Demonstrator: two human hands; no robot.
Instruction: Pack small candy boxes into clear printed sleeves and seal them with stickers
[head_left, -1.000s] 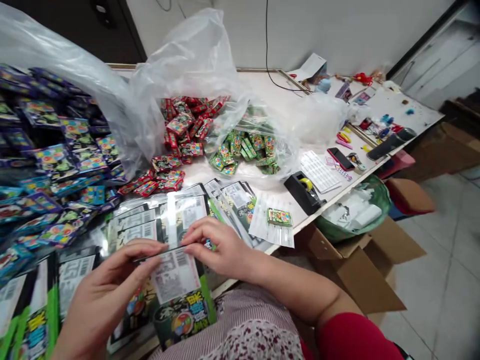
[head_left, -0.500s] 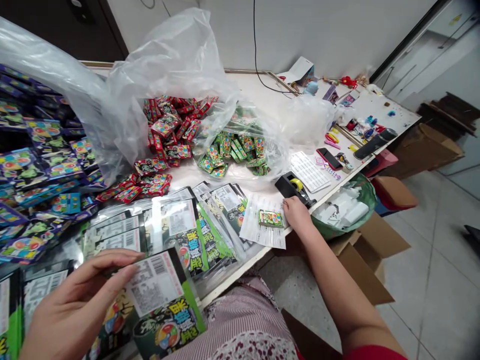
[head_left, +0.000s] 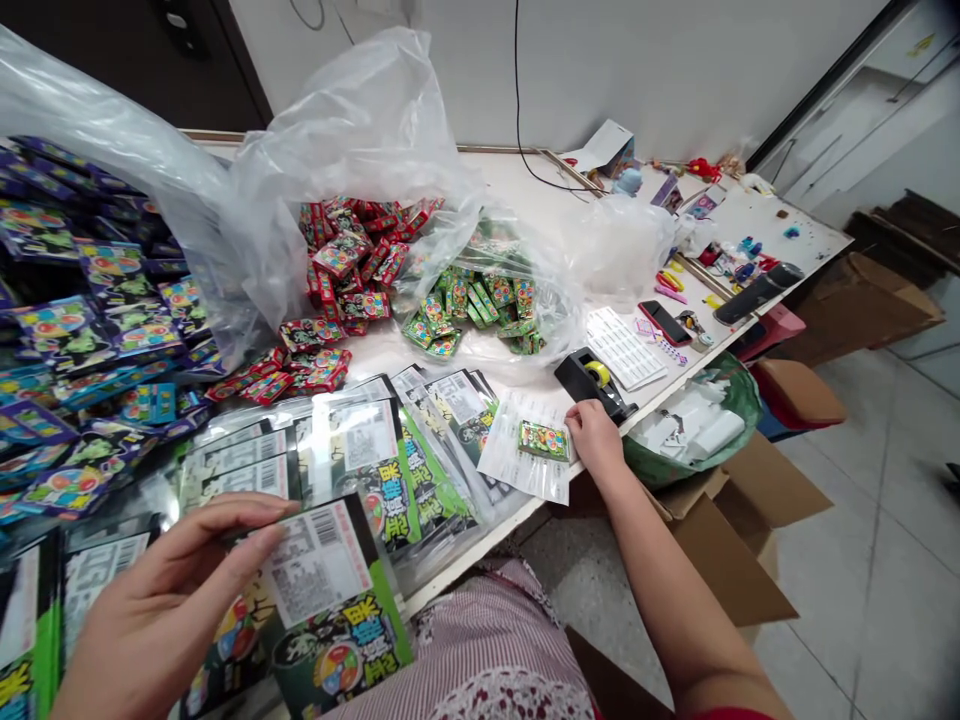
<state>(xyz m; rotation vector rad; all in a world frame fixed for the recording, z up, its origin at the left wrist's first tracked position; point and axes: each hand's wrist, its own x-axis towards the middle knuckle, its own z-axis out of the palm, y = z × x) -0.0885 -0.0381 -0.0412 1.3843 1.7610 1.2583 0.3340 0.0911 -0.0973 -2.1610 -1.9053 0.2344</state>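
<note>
Between thumb and fingers, my left hand (head_left: pixel 187 580) pinches the top edge of a printed green-and-black packet (head_left: pixel 330 610) with a white label, at the lower left. My right hand (head_left: pixel 596 440) is at the table's front edge, its fingers bunched beside the white paper sheet (head_left: pixel 506 455); what they hold, if anything, is too small to tell. A small green box (head_left: pixel 544 441) lies on that sheet. Just behind the right fingers stands a black tape dispenser (head_left: pixel 589 380) with yellow tape. More labelled packets (head_left: pixel 360 440) overlap on the table between my hands.
Purple boxes (head_left: pixel 97 330) pile up at the left. Red boxes (head_left: pixel 352 260) and green boxes (head_left: pixel 480 300) lie by clear plastic bags (head_left: pixel 360 110). A phone (head_left: pixel 664 323), label sheets (head_left: pixel 624 345) and a black bottle (head_left: pixel 759 293) are at the right. Below are a green bin bag (head_left: pixel 739 400) and an open carton (head_left: pixel 742 530).
The view has shifted slightly, so the table's contents appear a little farther right and lower. My right fingers have moved slightly toward the paper sheet; my left hand still holds the packet.
</note>
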